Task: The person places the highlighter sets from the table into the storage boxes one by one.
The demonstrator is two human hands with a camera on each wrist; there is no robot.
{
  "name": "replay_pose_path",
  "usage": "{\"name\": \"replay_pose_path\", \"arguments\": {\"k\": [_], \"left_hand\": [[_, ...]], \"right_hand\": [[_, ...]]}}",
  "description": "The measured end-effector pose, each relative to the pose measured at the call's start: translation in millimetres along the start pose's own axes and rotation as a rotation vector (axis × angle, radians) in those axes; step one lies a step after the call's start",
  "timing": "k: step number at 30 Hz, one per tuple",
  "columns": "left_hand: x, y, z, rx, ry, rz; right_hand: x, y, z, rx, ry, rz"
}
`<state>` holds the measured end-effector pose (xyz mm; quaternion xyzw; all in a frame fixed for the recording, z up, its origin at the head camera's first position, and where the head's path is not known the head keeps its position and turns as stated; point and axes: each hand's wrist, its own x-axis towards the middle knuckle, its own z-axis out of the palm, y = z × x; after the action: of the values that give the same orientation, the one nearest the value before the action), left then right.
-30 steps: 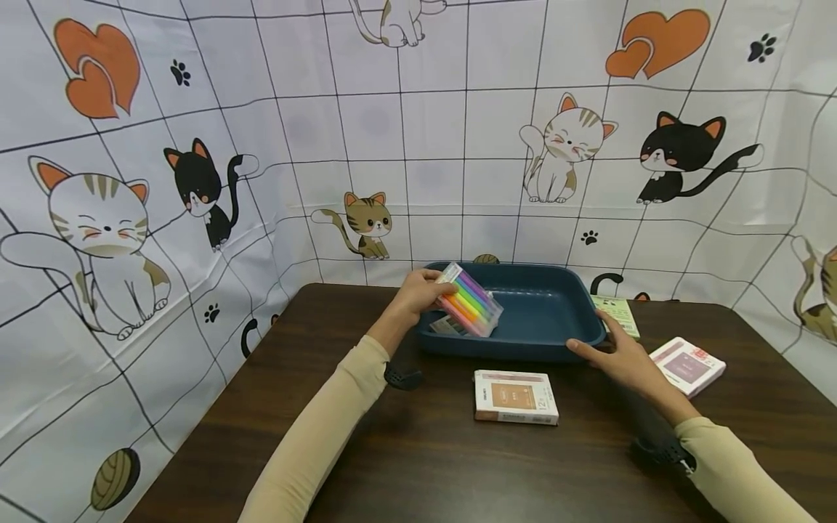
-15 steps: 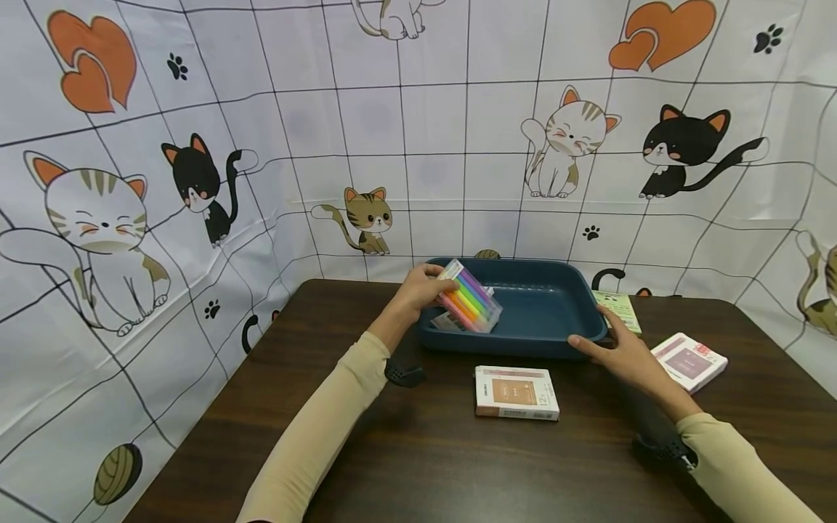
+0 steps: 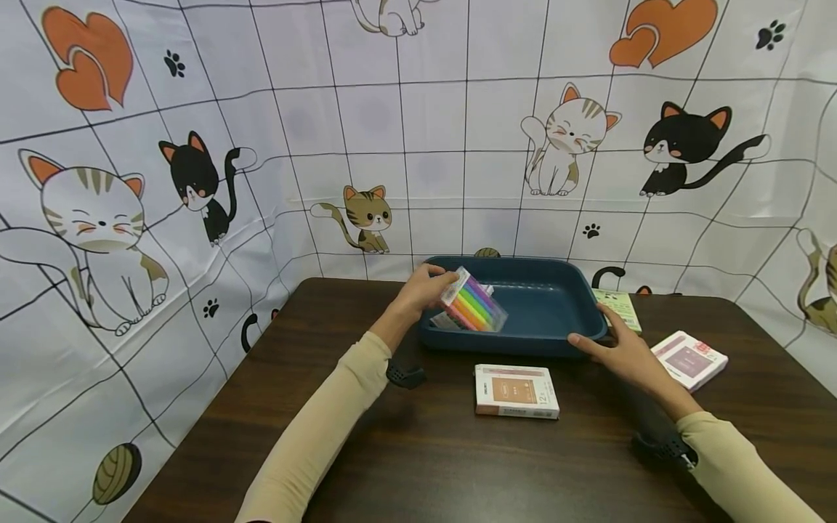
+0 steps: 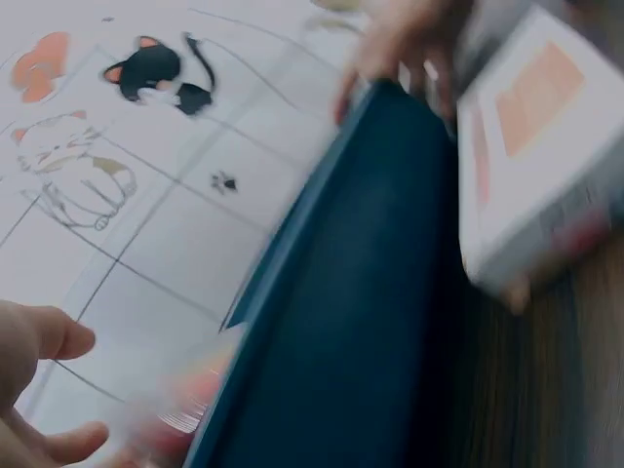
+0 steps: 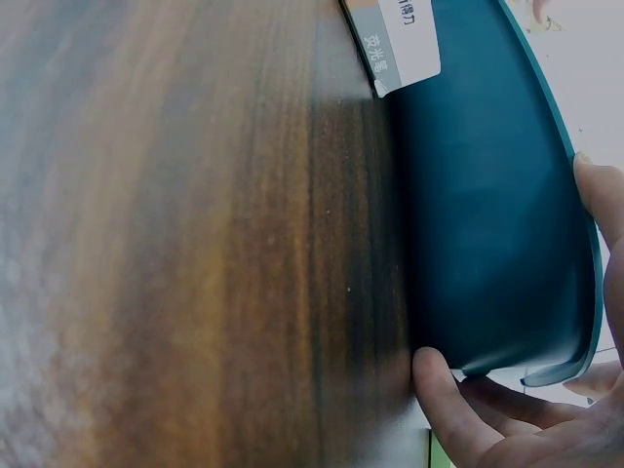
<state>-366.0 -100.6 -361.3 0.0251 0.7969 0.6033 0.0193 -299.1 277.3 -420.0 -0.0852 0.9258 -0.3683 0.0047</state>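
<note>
left hand, fingers spread, beside a pack of rainbow pens in the left end of a blue tray.
the head view shows the pack whole and tilted, the tray near the back edge of a table; the left wrist view has only the pack's blur, but reveals the gap between the digits, any touch too blurred to tell. the left arm reaches forward; the right hand grips the tray's near right corner from outside.
</note>
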Motion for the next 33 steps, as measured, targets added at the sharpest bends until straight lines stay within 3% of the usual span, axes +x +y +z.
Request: {"name": "replay_pose_path", "arguments": {"k": [3,5,11,18,26,33], "left_hand": [[-3.8,2.9,-1.8,0.151,0.089,0.061],[-4.3,5.4,-4.8,0.198,0.130,0.086],[0.7,4.5,-11.7,0.175,0.121,0.032],[1.6,0.8,-18.0,0.178,0.110,0.024],[7.9,-7.0,-30.4,0.196,0.156,0.007],[10.7,-9.0,-42.7,0.196,0.150,-0.027]], "right_hand": [[-1.2,-0.5,-0.4,0.002,-0.010,0.010],[-1.1,-1.2,-0.9,-0.005,-0.008,0.012],[-1.5,-0.7,-0.3,-0.021,-0.002,0.010],[-0.7,-2.0,0.4,-0.023,-0.002,0.017],[-0.1,-2.6,2.0,-0.013,0.003,0.007],[-1.0,-2.7,0.3,-0.016,0.003,0.017]]}}
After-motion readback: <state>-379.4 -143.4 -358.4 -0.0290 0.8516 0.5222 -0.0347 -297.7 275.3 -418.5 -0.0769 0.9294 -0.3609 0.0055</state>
